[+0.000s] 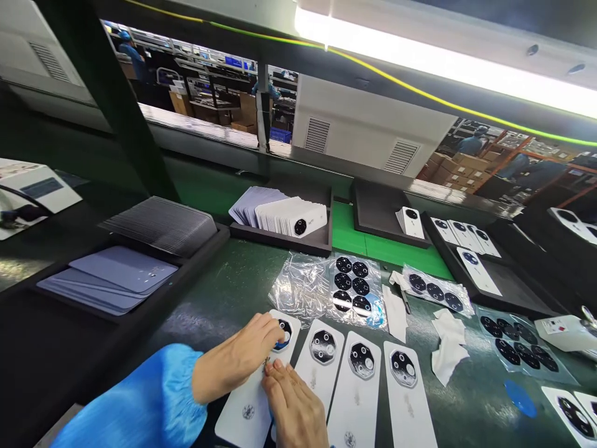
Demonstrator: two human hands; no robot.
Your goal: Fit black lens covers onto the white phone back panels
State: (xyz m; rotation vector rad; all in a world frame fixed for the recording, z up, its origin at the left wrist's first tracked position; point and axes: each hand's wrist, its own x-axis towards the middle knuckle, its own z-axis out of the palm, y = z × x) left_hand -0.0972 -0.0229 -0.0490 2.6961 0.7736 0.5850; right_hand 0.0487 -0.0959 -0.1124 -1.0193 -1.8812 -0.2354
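Several white phone back covers [359, 389] with round black camera rings lie side by side on the green mat. My left hand [237, 358], in a blue sleeve, rests on the leftmost cover [249, 407], fingers curled over its camera ring. My right hand [293, 407] presses down on the same cover, fingertips pinched together beside the left thumb; what they pinch is too small to make out. Clear plastic sheets of black round lens parts [352, 286] lie just behind the covers.
Black trays hold stacked white covers [291, 218] and more covers [466, 239] at the back. Grey-blue sheets [112, 277] and a dark stack [163, 224] sit on the left. White wipes [448, 348], a blue disc [520, 398] and more lens sheets [517, 345] lie to the right.
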